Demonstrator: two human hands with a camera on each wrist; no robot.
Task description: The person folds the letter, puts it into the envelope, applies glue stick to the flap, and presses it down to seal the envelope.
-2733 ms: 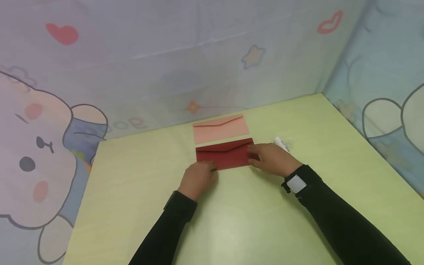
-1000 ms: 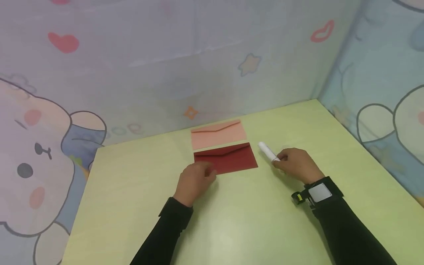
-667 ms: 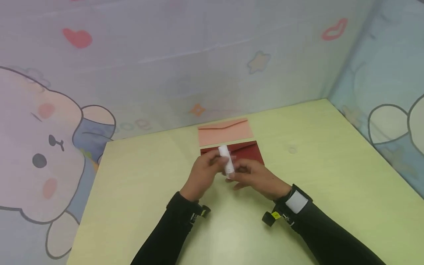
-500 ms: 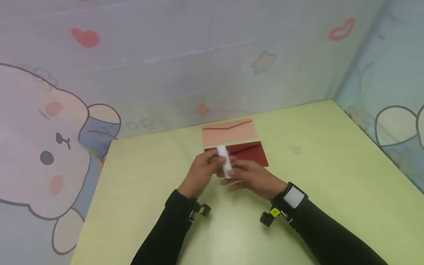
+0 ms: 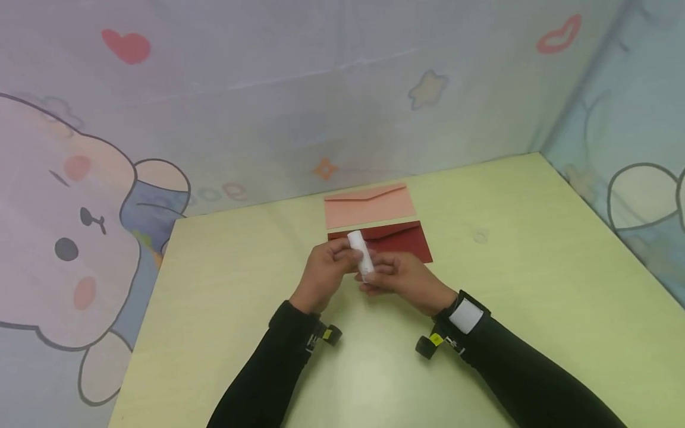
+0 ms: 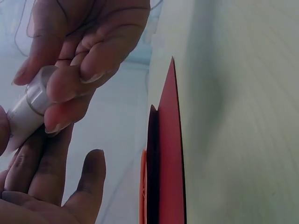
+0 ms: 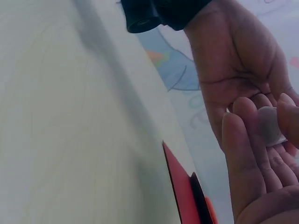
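Observation:
A white glue stick (image 5: 357, 242) is held tilted above the near edge of a dark red envelope (image 5: 402, 241). My left hand (image 5: 322, 272) grips its body between thumb and fingers. With thumb and fingertips, my right hand (image 5: 411, 282) pinches the lower end. The left wrist view shows a seam ring on the glue stick (image 6: 29, 109) beside the right fingertips. Behind the red envelope lies a pink envelope (image 5: 369, 209), flap side up like the red one. The hands cover the red envelope's lower left part.
A small clear round piece (image 5: 480, 236) lies on the pale yellow table (image 5: 225, 297), right of the envelopes. Cartoon-printed cloth (image 5: 267, 101) hangs along the table's back and right edges.
The right hand left the red envelope, picked up the glue stick at the right and brought it to the left hand. Now both hands hold it; the right fingers have closed in on its end.

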